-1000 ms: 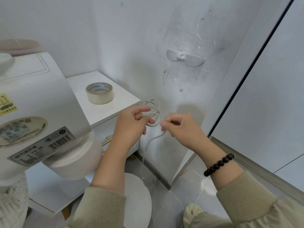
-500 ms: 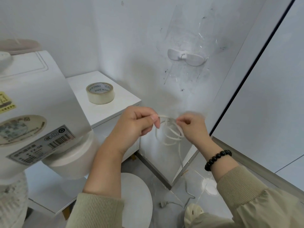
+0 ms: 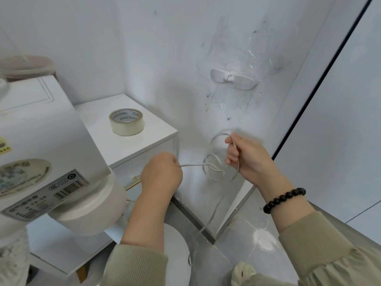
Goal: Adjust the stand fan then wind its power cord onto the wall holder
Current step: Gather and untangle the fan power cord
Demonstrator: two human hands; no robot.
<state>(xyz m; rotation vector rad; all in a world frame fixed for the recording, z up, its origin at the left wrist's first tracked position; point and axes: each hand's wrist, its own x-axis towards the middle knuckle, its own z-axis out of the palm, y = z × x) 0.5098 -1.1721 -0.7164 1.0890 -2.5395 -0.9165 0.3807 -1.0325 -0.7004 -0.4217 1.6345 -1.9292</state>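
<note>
Pinches thin limp white power cord [image 3: 191, 165] in left hand [image 3: 161, 174], grips its loops in right hand [image 3: 249, 159]; likely light, floppy, best held at coil.

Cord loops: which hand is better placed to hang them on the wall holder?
Probably the right. The right hand holds the cord near its loops, almost straight below the holder. The left hand pinches one strand lower and further left, beside the cabinet.
</note>
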